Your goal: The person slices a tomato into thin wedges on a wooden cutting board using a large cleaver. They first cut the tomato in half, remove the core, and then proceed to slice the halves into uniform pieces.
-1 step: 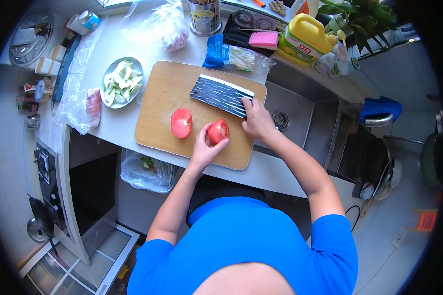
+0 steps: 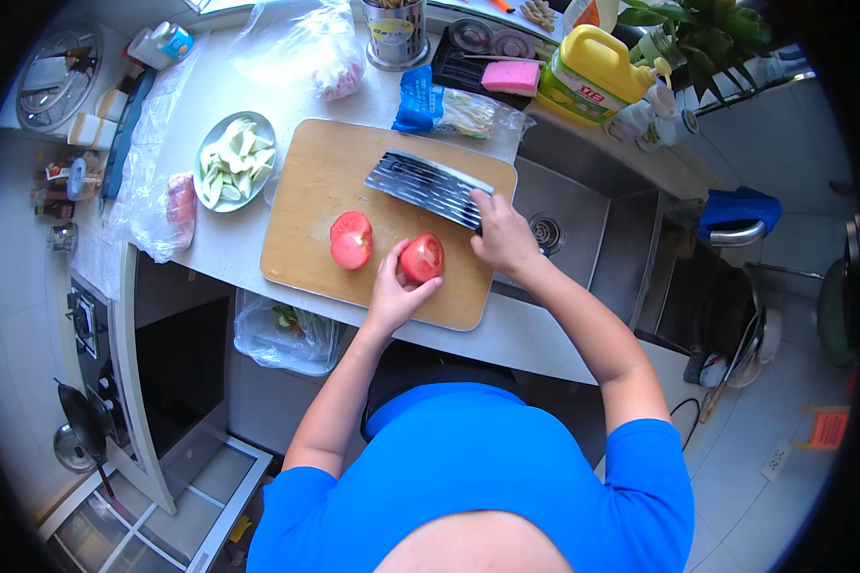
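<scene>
Two cut pieces of red tomato are on a wooden cutting board (image 2: 301,191). One tomato half (image 2: 352,240) lies at the board's middle left, its cut face turned up. My left hand (image 2: 397,288) has its fingers and thumb round the other tomato piece (image 2: 422,258), whose cut side faces right. In my right hand (image 2: 500,232) is a cleaver (image 2: 425,186) with a dark, light-streaked blade. The blade slants across the upper right of the board, beyond the held piece. My right fist hides most of the cleaver's handle.
Left of the board stands a bowl of pale green slices (image 2: 237,160). Behind it lie a blue-and-clear food package (image 2: 454,107) and a plastic bag (image 2: 306,48). A steel sink (image 2: 573,210) adjoins on the right, with a yellow jug (image 2: 592,76) behind. A lined bin (image 2: 285,339) hangs below the counter edge.
The cleaver's blade has tilted slightly, so its face looks darker. The tomato piece in my left hand has turned a little and shifted slightly left.
</scene>
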Motion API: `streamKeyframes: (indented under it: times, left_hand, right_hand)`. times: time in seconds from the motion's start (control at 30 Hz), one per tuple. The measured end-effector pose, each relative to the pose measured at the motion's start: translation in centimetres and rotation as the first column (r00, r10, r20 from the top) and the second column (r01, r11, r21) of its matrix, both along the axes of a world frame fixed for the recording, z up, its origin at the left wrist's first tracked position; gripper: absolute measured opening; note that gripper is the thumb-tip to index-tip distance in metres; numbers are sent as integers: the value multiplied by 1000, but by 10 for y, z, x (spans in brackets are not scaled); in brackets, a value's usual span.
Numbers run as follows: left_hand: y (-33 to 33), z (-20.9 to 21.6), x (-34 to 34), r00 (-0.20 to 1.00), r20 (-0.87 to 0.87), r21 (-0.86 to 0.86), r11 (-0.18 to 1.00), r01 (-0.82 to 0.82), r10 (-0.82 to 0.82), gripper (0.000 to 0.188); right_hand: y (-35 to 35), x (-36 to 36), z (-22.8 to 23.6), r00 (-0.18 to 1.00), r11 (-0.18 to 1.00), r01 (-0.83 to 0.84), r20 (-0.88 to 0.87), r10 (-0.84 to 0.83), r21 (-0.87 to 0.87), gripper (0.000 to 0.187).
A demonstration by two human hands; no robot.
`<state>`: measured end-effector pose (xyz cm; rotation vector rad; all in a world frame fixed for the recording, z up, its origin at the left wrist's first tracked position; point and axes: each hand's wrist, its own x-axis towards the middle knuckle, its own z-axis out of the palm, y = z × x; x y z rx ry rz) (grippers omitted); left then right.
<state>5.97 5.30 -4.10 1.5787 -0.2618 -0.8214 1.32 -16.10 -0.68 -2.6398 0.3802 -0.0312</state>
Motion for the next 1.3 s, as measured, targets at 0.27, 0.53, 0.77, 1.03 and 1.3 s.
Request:
streamKeyframes:
  times: [0.27,0.53,0.77,1.03,1.3]
  left_hand:
    - [-9,1,2,992,-72,-42,993,-109,105,64]
    - [-21,-22,-4,911,391,69,983,-167,128,42]
    - [-24,-6,4,948,295,107,982,-156,119,38]
    - [-22,8,20,927,369,150,989,7,-63,57]
    - [-17,-12,8,963,252,140,981,-131,92,67]
  right_hand:
    - [10,-58,59,999,850,35,-27,-25,526,43]
    - [30,-89,83,951,871,88,-301,71,484,48]
    - [24,-87,81,931,923,74,-357,72,377,46]
    - [14,-50,58,918,928,33,-378,119,371,46]
    - [13,-39,15,973,886,8,-207,99,464,46]
